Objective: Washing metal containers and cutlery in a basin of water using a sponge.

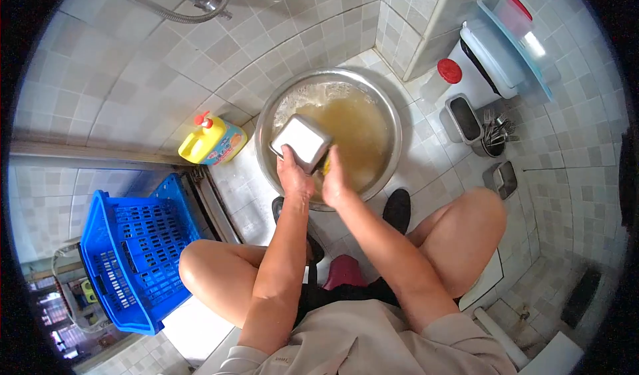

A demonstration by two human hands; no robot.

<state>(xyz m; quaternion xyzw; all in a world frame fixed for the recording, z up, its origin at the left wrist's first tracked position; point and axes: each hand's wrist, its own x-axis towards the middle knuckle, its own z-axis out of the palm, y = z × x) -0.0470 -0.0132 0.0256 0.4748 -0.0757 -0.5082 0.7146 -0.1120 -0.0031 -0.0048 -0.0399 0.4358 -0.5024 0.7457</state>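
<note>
A large round metal basin [398, 140] of cloudy yellowish water, with suds at its far left, stands on the floor before me. Over its left part, my left hand [295, 176] grips a rectangular stainless steel container [301, 141], its flat bottom turned up and its opening out of sight. My right hand [335, 178] is at the container's right side, holding a yellow scrubber [327, 166], mostly hidden by the fingers.
A yellow detergent jug [213, 139] with a red pump stands left of the basin, a blue plastic basket [145, 255] nearer me. At right are small metal containers [464, 119], forks [494, 133], a red-lidded plastic jar [444, 78] and a white bin [484, 65]. A shower hose [164, 11] hangs above.
</note>
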